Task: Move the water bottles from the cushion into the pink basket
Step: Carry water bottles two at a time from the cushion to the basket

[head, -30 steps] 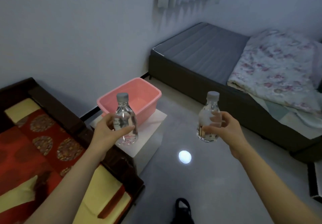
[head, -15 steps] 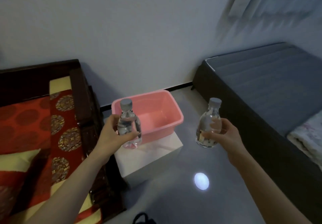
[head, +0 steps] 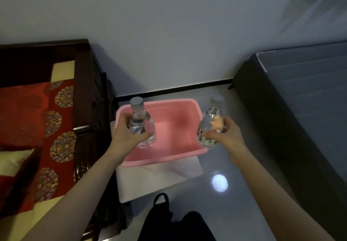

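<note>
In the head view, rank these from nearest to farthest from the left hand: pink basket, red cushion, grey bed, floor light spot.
From the left hand, which holds a bottle:
1. Pink basket, directly under and beside the hand.
2. Red cushion, to the left on the wooden seat.
3. Floor light spot, lower right on the floor.
4. Grey bed, far right.

Pink basket (head: 195, 109) open-topped, interior apparently unoccupied, though view is dim. Left flank closed off by dark wooden sofa frame (head: 88, 109); wall close behind. Right of basket, bare floor (head: 244, 165) left free up to bed base (head: 281, 128).
</note>
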Available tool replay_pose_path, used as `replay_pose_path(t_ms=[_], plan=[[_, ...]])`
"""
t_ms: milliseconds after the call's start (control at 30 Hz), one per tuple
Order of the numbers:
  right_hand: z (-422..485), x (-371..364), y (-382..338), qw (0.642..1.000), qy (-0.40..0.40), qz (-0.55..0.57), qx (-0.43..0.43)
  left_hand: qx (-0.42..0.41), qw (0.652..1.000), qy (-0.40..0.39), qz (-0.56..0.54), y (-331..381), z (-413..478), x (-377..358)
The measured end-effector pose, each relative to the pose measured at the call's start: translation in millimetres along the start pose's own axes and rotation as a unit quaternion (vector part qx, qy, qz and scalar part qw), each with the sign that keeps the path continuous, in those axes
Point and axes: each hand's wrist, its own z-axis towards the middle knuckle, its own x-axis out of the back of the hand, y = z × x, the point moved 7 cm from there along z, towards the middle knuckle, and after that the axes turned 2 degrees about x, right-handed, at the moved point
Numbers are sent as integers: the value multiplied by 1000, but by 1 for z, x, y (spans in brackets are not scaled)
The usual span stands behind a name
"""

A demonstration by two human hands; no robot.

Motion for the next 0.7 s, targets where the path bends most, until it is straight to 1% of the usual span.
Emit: replay_pose_path(t_ms=[167,267,367,467,700], plan=[[50,-43,25,1000,-14,9,-21,38,999,-14,9,-29,41,-38],[77,-80,51,999,-7,-13,-38,58,998,2,23,-56,66,-61],[102,-108,81,996,36,-52,-64,71,995,20,60,-81,91,-80],[129,-123,113,987,82,-100,-91,74,995,27,61,-109,119,-102],[174,-146,155,974,152,-150,-70,35,995,38,82,-152,164,-134]])
